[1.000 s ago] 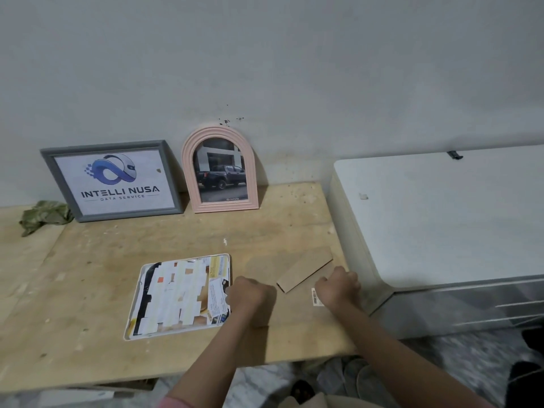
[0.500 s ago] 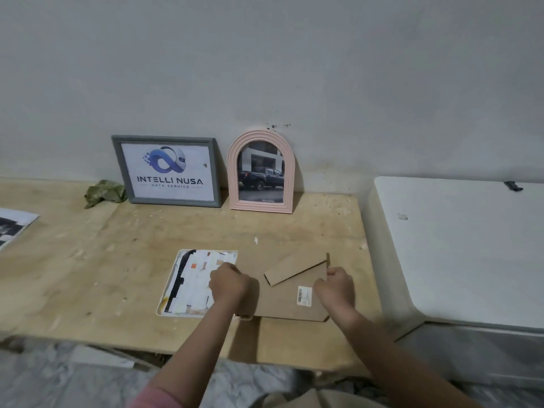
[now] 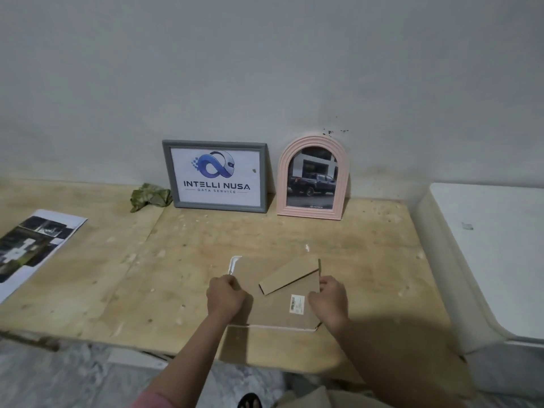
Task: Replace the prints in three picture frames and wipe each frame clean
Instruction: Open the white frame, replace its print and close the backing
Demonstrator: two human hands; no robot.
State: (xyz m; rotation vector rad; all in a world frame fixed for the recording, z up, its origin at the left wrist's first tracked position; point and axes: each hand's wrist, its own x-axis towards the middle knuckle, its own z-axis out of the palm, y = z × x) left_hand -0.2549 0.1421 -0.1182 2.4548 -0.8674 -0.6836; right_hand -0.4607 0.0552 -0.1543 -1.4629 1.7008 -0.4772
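Cardboard backing (image 3: 276, 301) now over the white frame (image 3: 234, 262), both my grips — left (image 3: 225, 295), right (image 3: 329, 298) — pinching its side edges.

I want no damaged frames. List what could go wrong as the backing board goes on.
1. The backing board sits over the white frame near the table edge; a hard push could slide both off.
2. The left hand and right hand each hold a side in a curled grip; uneven pressure may seat the board crooked.
3. The raised stand flap could bend if pressed.
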